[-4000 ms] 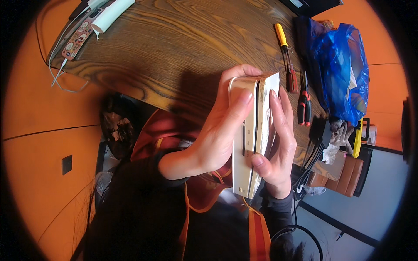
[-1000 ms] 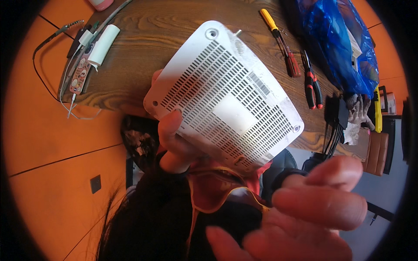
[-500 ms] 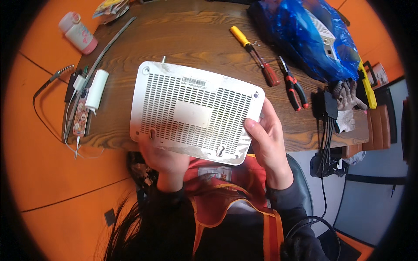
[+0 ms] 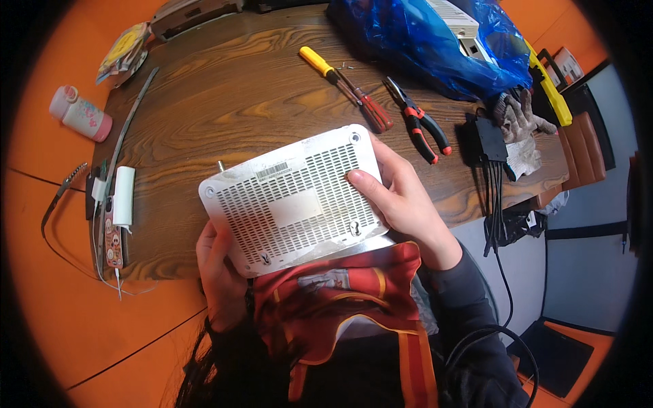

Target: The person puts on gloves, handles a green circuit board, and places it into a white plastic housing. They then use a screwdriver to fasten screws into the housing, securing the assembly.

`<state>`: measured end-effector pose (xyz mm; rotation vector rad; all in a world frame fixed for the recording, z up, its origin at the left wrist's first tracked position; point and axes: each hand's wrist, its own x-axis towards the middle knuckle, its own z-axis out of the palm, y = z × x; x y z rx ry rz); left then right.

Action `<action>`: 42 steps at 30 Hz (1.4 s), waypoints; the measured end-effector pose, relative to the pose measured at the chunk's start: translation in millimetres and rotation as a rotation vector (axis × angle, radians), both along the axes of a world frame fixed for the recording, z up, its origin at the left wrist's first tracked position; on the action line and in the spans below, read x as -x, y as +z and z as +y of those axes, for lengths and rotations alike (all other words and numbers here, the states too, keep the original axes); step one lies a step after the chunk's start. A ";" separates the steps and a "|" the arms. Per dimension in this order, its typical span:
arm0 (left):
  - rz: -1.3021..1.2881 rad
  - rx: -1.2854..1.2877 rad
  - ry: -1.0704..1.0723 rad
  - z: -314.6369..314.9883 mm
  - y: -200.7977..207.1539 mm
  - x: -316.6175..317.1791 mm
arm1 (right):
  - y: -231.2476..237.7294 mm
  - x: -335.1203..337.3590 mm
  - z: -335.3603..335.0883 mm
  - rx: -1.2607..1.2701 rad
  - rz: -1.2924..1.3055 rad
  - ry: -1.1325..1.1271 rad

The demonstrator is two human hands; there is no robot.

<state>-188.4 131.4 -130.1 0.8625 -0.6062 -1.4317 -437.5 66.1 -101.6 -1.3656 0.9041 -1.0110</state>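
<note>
One flat white casing (image 4: 300, 205), rounded at the corners, held in the air over the near edge of the wooden table (image 4: 204, 102) and above the red apron (image 4: 340, 302), its slotted face turned up and slightly tilted. Clamped at both ends: at the right by the right hand (image 4: 408, 200), thumb laid on the slots and fingers tucked behind; at the left by the left hand (image 4: 221, 268), closed about the lower left edge, its finger placement partly hidden. Fittings noted: barcode label (image 4: 273, 170) near the upper edge, blank pale label at centre, two keyhole slots along the lower edge, one metal stub (image 4: 221, 166) projecting from the upper edge. Handling, as judged: light for its size, hollow and stiff, with a shell of hard plastic; somewhat slippery where smooth or smudged, better friction being offered by the slots. Fragility is judged moderate — the slotted panel might be flexed by hard pressure, and the stub bent by a knock. Hold is best taken at the short sides or rounded corners, across the full thickness — the stub being left untouched.
</note>
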 end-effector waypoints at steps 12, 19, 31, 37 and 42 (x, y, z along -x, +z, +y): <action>-0.758 -0.328 -0.154 -9.2 3.2 2.3 | 12.7 7.9 -11.2 0.006 0.817 0.035; -1.074 -0.350 -0.334 -18.3 7.2 8.9 | 23.6 3.2 -14.8 0.044 1.137 0.130; -1.436 -0.369 -0.420 -17.8 24.9 6.9 | 21.7 9.3 -17.2 0.087 0.970 -0.015; -1.278 -0.304 0.105 -25.3 60.1 -16.5 | 38.6 40.7 -47.7 0.373 1.033 -0.372; -1.442 0.071 0.022 -57.3 79.9 -13.4 | 20.1 36.4 -77.4 0.508 1.174 -0.360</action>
